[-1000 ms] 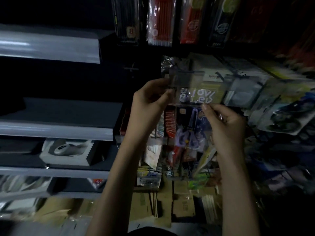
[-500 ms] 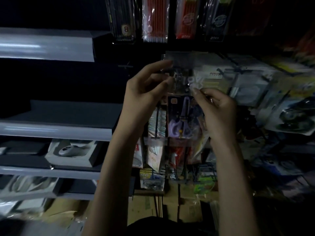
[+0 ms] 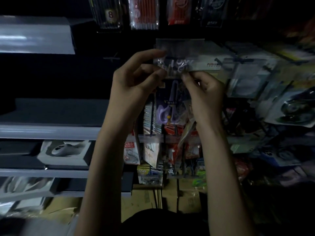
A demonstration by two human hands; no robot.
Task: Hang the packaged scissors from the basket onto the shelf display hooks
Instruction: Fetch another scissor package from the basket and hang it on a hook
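Both hands are raised in dim light in front of a crowded display, the left hand point(image 3: 134, 79) and right hand point(image 3: 204, 89) each pinching the clear top strip of the packaged scissors point(image 3: 171, 106), whose purple handles hang below between the wrists. Red pencil packs point(image 3: 144, 14) hang farther up, pale blister packs point(image 3: 247, 77) crowd the right, grey shelves point(image 3: 47, 132) run along the left, and cardboard boxes point(image 3: 170, 196) sit low and near
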